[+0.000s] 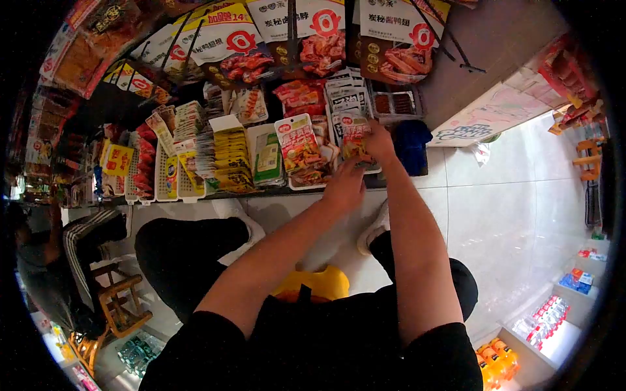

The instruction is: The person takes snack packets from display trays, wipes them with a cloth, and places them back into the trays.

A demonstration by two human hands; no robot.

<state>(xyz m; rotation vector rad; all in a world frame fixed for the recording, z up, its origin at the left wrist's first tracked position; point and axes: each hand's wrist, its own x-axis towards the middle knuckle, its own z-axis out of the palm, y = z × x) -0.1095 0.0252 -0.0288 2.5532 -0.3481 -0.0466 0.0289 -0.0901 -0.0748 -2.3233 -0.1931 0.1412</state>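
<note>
A red-and-white snack packet [354, 135] stands upright at the front of a white basket on the low shelf. My right hand [379, 144] grips its right edge, fingers closed. At the packet's lower edge, my left hand [345, 184] has its fingers bent against it; their tips are partly hidden. Just left is a similar packet [298, 140], in front of more packets in the neighbouring basket. White-and-black packets [347, 98] fill the space behind the one I hold.
Yellow packets [233, 159] and a green pack [267, 159] sit in baskets to the left. Large hanging bags [401, 42] line the top. A dark blue bundle [412, 146] lies at the right end. Another person [59, 274] sits at far left near a wooden chair [120, 296].
</note>
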